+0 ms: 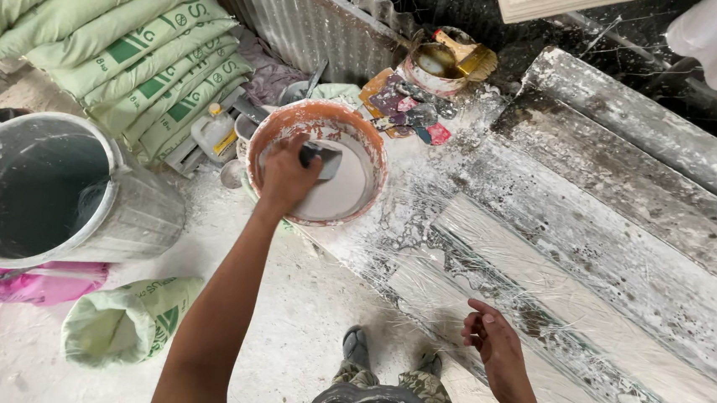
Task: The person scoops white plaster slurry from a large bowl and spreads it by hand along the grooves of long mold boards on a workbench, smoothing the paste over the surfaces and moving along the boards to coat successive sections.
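While the right hand hovered loosely curled and empty just over the near edge of the bench, its fingers sat among thin pale fibres spread across the white-crusted mould surface. That surface looked only partly coated: plaster streaks and bare dark patches showed side by side, so most of the laying seemed left to do. Farther out, the left hand was closed around a dark scraper, its blade dipped into the orange basin at the bench's end. Smooth white mix filled the basin nearly to the rim, so little appeared to have been taken out. To the left stood a grey bucket, an opened sack on the floor, and stacked green bags beyond.
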